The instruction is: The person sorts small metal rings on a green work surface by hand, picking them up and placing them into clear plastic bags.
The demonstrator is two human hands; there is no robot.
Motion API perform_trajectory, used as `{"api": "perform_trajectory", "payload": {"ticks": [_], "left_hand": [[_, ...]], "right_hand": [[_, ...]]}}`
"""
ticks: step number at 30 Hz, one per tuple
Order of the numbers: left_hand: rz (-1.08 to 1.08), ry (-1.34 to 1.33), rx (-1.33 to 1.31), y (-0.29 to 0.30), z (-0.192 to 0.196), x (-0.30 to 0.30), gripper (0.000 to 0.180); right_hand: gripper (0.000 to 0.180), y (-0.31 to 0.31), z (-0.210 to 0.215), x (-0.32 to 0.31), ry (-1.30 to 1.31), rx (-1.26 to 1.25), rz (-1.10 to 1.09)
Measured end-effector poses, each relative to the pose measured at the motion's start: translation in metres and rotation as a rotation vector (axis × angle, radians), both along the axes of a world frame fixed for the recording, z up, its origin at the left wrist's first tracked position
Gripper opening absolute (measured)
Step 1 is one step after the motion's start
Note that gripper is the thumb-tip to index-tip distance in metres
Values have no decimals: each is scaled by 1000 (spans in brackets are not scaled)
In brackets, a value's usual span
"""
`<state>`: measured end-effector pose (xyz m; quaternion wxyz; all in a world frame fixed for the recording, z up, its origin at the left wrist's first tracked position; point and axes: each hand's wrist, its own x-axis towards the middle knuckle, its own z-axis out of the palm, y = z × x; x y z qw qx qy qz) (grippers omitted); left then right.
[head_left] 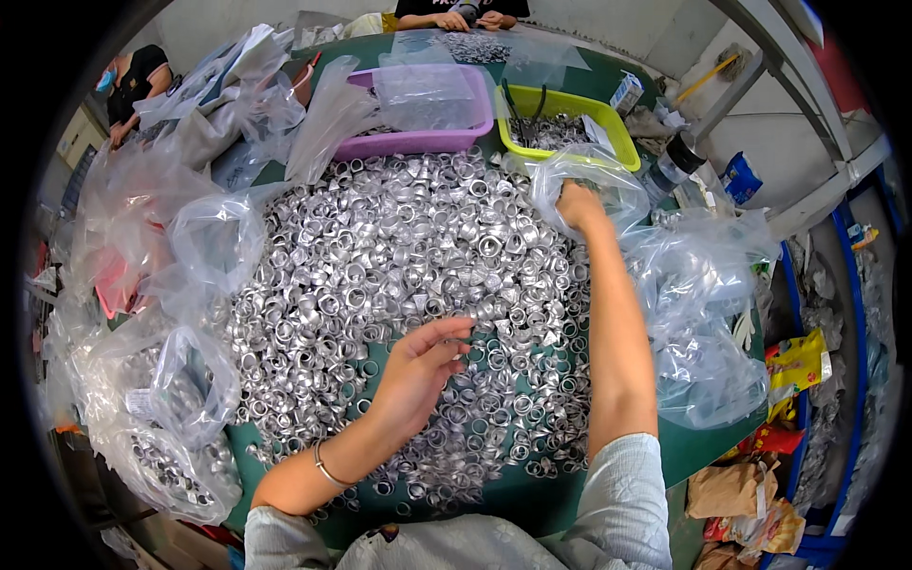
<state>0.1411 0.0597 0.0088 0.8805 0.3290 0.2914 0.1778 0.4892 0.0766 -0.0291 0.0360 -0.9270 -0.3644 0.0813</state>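
Note:
A wide heap of silver metal rings [408, 237] covers the middle of the green table. Above its near part hovers my left hand [423, 370], its fingers loosely stretched and apart, with nothing visible in it. My right arm reaches forward to the heap's far right edge. There my right hand [578, 206] is at the mouth of a clear plastic bag [617, 195], with its fingers curled inward. What those fingers hold, if anything, is hidden. Just beyond this bag stands a lime-green tray [622, 142] holding small metal pieces and dark-handled pliers [525, 114].
Behind the heap is a purple basin [408, 142] with plastic sheets over it. Clear bags [190, 380] crowd the left side, some holding rings; more bags [693, 313] lie at right. Across the table [708, 446] sits another person [463, 14]; one more person [142, 85] is far left.

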Motion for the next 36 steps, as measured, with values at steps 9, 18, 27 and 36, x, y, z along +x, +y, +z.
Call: {"api": "perform_trajectory", "payload": {"ticks": [9, 18, 27, 36], "left_hand": [[41, -13, -5, -2, -2, -12, 26], [19, -5, 6, -3, -1, -14, 25], [29, 14, -5, -3, -7, -16, 26], [27, 3, -13, -4, -7, -17, 24]], "right_hand": [[49, -76, 9, -63, 9, 191, 404], [59, -89, 18, -95, -41, 204, 411], [56, -92, 16, -98, -63, 251, 436], [29, -54, 21, -24, -37, 487, -11]]}}
